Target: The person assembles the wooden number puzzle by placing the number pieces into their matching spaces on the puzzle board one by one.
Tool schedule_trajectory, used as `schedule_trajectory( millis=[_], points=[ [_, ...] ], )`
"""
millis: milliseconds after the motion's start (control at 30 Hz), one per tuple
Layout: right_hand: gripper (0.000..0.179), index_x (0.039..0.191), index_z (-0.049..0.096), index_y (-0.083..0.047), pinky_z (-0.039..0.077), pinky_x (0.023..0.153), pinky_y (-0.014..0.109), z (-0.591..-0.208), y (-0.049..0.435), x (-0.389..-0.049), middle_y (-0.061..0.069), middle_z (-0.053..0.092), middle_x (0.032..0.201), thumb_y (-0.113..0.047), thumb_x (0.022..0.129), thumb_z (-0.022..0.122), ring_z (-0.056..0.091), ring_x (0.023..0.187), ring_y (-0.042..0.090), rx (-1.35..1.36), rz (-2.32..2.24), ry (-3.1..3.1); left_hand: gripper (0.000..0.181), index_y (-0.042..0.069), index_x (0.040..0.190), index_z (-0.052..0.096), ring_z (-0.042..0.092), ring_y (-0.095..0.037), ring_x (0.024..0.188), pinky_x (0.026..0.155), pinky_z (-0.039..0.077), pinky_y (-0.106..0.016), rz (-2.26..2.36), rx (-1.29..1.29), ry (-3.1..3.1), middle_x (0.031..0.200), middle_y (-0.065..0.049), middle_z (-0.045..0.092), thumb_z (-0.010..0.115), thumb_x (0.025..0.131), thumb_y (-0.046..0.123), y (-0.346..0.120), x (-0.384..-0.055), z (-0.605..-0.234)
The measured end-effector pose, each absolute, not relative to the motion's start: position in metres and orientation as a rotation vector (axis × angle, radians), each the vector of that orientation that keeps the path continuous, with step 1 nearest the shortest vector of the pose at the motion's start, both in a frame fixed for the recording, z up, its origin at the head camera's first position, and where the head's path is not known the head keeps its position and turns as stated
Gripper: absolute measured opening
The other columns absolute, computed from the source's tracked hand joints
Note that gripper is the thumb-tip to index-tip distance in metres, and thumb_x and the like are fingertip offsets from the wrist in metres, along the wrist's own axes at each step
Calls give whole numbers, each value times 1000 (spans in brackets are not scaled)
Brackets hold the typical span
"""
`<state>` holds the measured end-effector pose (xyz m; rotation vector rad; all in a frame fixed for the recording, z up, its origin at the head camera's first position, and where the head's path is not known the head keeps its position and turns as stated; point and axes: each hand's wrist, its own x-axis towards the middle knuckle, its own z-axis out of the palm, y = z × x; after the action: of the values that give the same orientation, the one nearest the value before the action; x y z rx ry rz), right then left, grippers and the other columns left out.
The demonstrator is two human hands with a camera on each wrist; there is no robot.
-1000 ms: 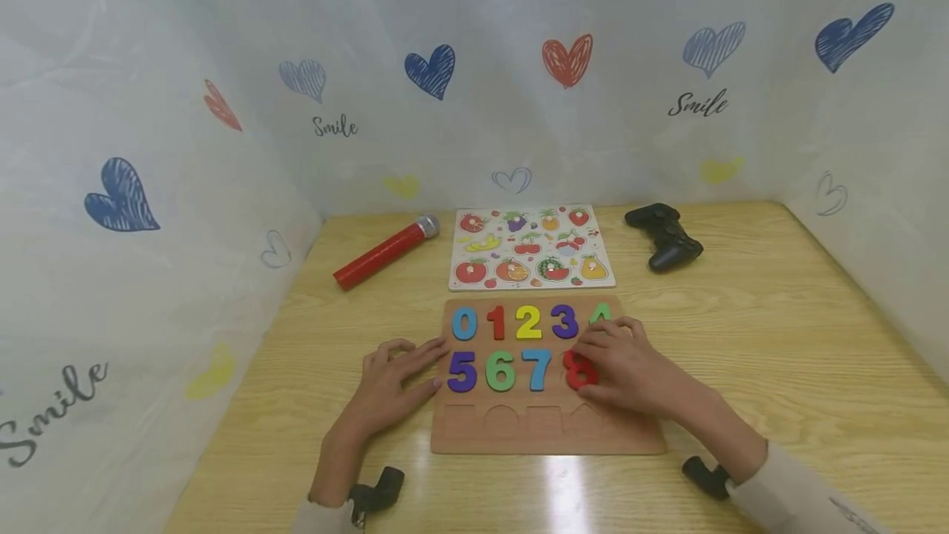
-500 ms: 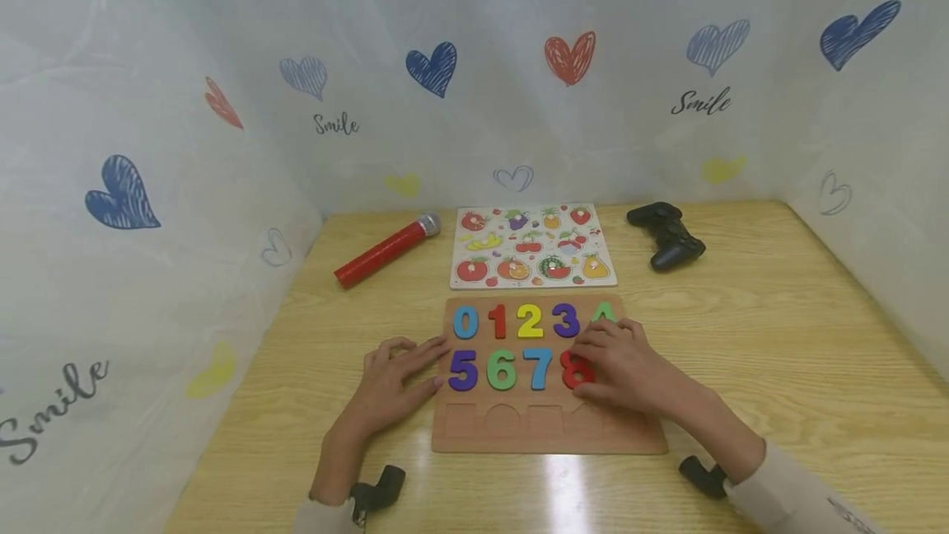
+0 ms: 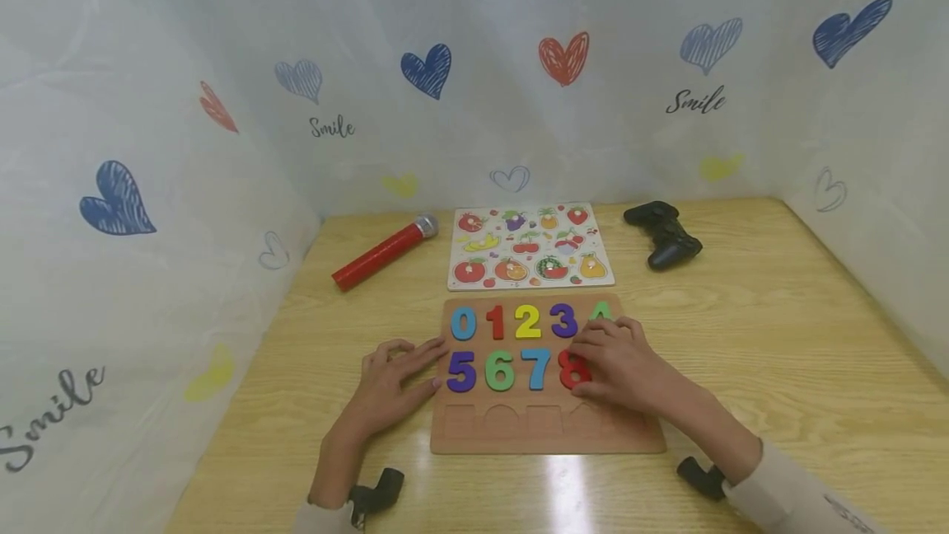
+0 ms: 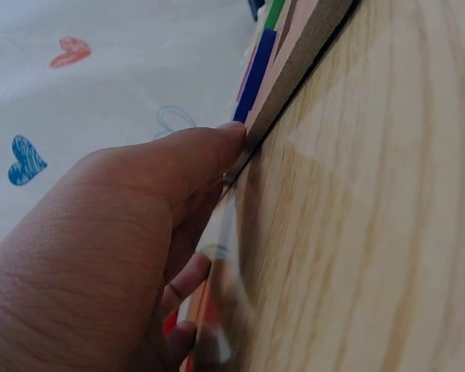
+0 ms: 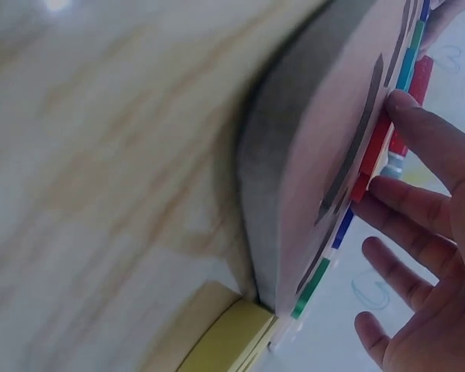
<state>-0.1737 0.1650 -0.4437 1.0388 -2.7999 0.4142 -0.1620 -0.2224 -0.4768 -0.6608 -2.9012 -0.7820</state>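
A wooden number puzzle board (image 3: 511, 435) lies on the table with coloured numbers 0 to 8 in two rows. My right hand (image 3: 623, 365) pinches the red number 8 (image 3: 569, 371) at the right of the lower row. In the right wrist view, the thumb is on one side of the red 8 (image 5: 377, 147) and two fingers on the other. The hand partly covers the green 4 (image 3: 601, 311). My left hand (image 3: 393, 386) touches the board's left edge with its fingertips, near the purple 5 (image 3: 461, 372). Its thumb (image 4: 225, 139) rests at that edge.
Behind the board lies a fruit picture puzzle (image 3: 500, 250). A red microphone (image 3: 381, 255) is at the back left, and a black game controller (image 3: 663, 235) at the back right. A yellow piece (image 5: 232, 337) lies by the board's corner in the right wrist view.
The red 8 has shifted slightly left and sits straighter, with my right hand moving along with it. My left hand stays at the board's edge.
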Motion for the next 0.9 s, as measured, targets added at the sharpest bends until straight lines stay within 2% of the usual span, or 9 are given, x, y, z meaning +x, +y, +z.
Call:
schedule_trajectory(
  millis=[200, 533, 900],
  points=[
    [47, 116, 72, -11, 26, 98, 59, -443, 174, -169, 2, 69, 117, -42, 82, 81, 50, 121, 28, 1037, 412, -2777, 49, 32, 143, 57, 38, -21, 126, 92, 24, -51, -770, -671, -2887, 150, 16, 47, 63, 96, 45, -221, -162, -476],
    [37, 112, 73, -12, 27, 96, 60, -444, 197, -159, -1, 68, 114, -33, 83, 81, 52, 118, 29, 1032, 400, -2744, 49, 31, 143, 58, 39, -23, 125, 93, 24, -50, -786, -672, -2881, 150, 15, 48, 64, 96, 44, -221, -161, -475],
    [43, 114, 74, -12, 26, 96, 59, -440, 214, -147, -2, 68, 114, -37, 81, 83, 52, 117, 27, 993, 440, -2746, 49, 31, 143, 57, 39, -22, 125, 94, 22, -53, -767, -683, -2869, 150, 15, 48, 64, 96, 44, -222, -161, -477]
  ],
)
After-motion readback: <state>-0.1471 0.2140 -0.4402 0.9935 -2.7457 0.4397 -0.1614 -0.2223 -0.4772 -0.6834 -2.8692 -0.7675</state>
